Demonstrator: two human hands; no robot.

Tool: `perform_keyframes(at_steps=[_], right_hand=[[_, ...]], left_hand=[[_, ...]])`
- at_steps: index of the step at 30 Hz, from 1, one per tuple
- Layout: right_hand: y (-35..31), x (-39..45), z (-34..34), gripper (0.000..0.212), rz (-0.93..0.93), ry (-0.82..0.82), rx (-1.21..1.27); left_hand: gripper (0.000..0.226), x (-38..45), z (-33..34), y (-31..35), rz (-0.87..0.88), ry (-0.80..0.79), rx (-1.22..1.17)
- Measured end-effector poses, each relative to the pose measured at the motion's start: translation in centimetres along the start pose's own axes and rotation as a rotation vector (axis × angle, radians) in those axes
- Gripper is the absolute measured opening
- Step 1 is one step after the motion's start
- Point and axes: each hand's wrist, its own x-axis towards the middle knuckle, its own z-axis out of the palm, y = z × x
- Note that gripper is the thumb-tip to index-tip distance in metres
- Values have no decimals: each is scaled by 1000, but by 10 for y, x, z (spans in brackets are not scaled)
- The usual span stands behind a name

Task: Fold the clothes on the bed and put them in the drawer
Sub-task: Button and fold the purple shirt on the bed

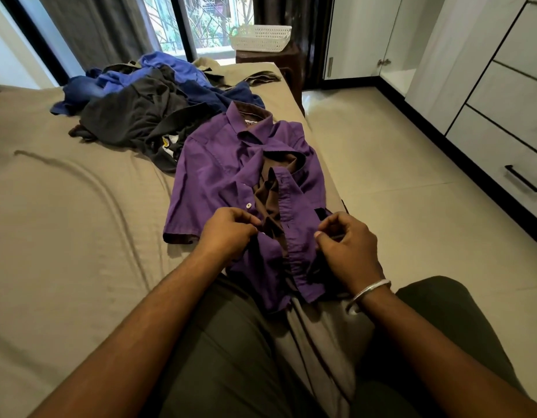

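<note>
A purple short-sleeved shirt with a brown lining lies front-up along the right edge of the bed, collar away from me, its front partly open. My left hand pinches the shirt's left front edge near a white button. My right hand grips the right front edge beside the buttonhole strip, a metal bangle on its wrist. Behind the shirt sits a loose heap of blue, black and dark clothes. White drawers with black handles stand at the right.
A white perforated basket rests on a brown stool by the window at the bed's far end. Pale floor tiles run between bed and drawer unit. My legs in dark trousers fill the near foreground.
</note>
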Motion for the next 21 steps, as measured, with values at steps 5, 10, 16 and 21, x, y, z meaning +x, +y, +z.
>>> perform_keyframes(at_steps=[5, 10, 16, 21], right_hand=[[7, 11, 5, 6, -111, 15, -92], [2, 11, 22, 13, -254, -26, -141], [3, 18, 42, 47, -83, -94, -359], [6, 11, 48, 36, -84, -97, -400]], left_hand=[[10, 1, 2, -1, -13, 11, -45], [10, -3, 2, 1, 25, 16, 20], [23, 0, 4, 0, -54, -114, 178], [16, 0, 7, 1, -70, -130, 271]])
